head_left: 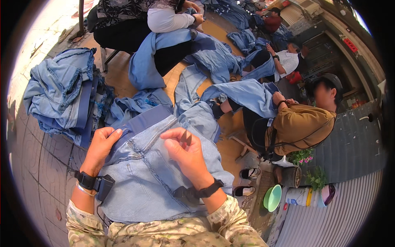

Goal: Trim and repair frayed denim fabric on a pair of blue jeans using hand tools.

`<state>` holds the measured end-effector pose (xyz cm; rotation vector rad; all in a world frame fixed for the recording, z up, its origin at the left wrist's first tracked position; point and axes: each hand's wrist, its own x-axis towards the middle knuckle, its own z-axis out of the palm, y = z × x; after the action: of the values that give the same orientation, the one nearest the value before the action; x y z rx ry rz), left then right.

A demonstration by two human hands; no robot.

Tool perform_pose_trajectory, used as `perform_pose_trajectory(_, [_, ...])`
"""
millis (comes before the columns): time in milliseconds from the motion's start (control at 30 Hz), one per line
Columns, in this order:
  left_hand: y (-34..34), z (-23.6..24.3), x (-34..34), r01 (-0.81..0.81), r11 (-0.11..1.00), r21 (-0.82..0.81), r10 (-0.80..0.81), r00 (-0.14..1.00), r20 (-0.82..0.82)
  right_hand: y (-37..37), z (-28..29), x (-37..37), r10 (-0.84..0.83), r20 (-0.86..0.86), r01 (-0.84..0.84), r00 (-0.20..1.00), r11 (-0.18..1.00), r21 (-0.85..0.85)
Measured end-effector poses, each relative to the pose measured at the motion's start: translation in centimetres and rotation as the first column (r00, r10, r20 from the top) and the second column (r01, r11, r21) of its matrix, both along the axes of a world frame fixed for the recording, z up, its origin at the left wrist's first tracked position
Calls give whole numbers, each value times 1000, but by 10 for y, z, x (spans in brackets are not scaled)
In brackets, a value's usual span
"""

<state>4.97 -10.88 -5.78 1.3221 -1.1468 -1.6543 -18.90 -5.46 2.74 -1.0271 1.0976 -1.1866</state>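
Note:
Across my lap lies a light blue denim garment [138,185] with seams and a darker blue band along its far edge. My left hand [103,144] pinches the dark band at the garment's left side, thumb on top. My right hand [181,156] is just over the middle seam, thumb and fingers bent and apart, holding nothing that shows. To the left is a pile of folded denim [57,90] with frayed edges. More loose denim [193,86] lies beyond the garment on a tan surface.
A co-worker in brown [300,127] sits at right handling denim; others [164,16] [284,61] work farther off. Sandals [242,191], a green basin [272,197], buckets [302,196] and potted plants [300,160] stand at lower right by corrugated metal [337,222]. Pavement [41,173] lies left.

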Motion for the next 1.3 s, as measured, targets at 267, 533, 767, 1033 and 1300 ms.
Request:
perform_pose_trajectory(267, [-18,14,-19,85,992,-89,-81,996,42,71,106,-27,561,419,-253,714,765,-592])
perform_pose_trajectory(533, [-28,45,-45,323,937,-131,-268,909,319,125,159,0,607,511,-92,609,694,-714])
perform_pose_trajectory(767, [-28,77,-49,473,875,-100,-388,811,438,150,176,-10,650,430,-27,626,570,-821])
perform_pose_trajectory(1033, [-29,67,-38,408,908,95,-419,884,206,160,125,-97,266,325,-72,908,861,-504])
perform_pose_trajectory(1300, [1,126,-49,397,910,-116,-383,915,128,172,-12,-181,-400,-526,400,751,909,-119])
